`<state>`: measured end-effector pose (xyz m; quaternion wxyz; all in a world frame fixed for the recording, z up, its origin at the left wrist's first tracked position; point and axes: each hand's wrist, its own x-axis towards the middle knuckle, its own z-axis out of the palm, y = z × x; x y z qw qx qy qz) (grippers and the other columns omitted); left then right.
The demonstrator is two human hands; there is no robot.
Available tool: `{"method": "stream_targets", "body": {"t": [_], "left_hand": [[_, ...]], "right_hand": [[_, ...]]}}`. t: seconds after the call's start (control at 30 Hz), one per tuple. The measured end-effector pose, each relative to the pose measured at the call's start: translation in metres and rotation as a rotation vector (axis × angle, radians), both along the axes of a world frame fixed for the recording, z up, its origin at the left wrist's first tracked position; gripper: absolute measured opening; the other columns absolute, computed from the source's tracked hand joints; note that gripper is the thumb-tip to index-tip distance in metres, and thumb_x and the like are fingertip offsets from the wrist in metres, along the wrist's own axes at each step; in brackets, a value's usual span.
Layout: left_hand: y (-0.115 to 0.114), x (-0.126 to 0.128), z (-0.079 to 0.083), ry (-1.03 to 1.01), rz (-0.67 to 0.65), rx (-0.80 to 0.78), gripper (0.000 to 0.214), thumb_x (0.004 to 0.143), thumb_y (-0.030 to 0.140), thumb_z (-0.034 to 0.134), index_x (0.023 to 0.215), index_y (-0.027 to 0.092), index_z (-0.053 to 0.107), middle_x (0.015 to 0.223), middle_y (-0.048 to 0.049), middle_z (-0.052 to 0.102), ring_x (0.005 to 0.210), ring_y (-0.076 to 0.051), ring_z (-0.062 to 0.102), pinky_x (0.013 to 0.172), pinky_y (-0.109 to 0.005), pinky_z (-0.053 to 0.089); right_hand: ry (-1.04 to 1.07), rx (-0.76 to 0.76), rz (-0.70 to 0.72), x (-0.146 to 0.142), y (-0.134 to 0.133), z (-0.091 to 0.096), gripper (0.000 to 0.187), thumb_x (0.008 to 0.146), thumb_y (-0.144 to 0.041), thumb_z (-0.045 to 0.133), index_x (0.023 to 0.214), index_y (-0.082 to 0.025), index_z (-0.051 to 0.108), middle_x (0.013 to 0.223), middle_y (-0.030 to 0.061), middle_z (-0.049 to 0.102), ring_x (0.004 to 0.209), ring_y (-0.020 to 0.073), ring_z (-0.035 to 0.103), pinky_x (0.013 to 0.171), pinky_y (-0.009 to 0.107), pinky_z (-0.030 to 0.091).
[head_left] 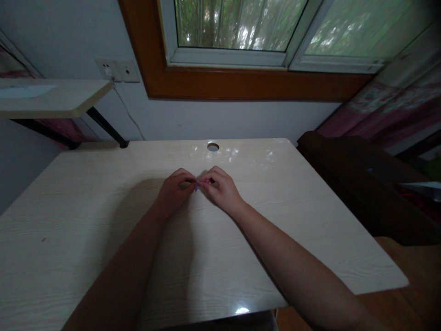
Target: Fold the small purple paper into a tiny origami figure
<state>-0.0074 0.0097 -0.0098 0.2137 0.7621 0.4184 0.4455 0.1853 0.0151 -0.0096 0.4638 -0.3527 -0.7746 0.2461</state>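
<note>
Over the far middle of the pale wood-grain desk, my two hands meet fingertip to fingertip. Between them is a small bluish-purple piece, mostly covered by the fingers and too small to name. My left hand pinches it from the left with thumb and forefinger. From the right, my right hand closes in a similar pinch at the same spot. Both wrists are low over the desk, and the left arm throws a shadow on its surface.
A round cable hole sits near the desk's back edge. At the left, a raised shelf stands on black legs. A white cord hangs from the wall socket. Dark brown furniture borders the desk's right side.
</note>
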Motion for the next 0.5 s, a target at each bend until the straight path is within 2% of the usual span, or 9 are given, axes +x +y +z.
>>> {"method": "stream_targets", "body": {"t": [0.3, 0.5], "left_hand": [[0.0008, -0.0012, -0.0007, 0.063, -0.043, -0.023, 0.003, 0.083, 0.02, 0.066, 0.085, 0.02, 0.068, 0.086, -0.0026, 0.064, 0.082, -0.015, 0.062, 0.078, -0.028, 0.05], [-0.0005, -0.0005, 0.0002, 0.039, -0.013, -0.011, 0.003, 0.084, 0.021, 0.066, 0.085, 0.02, 0.068, 0.086, -0.0029, 0.064, 0.082, -0.016, 0.061, 0.077, -0.028, 0.05]], "right_hand": [[-0.032, -0.006, 0.078, 0.0026, 0.0035, -0.0006, 0.008, 0.086, -0.013, 0.061, 0.085, -0.02, 0.065, 0.085, 0.0026, 0.056, 0.081, 0.0159, 0.056, 0.073, 0.029, 0.045], [-0.025, -0.02, 0.041, 0.0002, 0.0028, -0.0016, 0.007, 0.087, -0.014, 0.061, 0.086, -0.02, 0.065, 0.085, 0.0025, 0.056, 0.082, 0.016, 0.056, 0.073, 0.029, 0.044]]}}
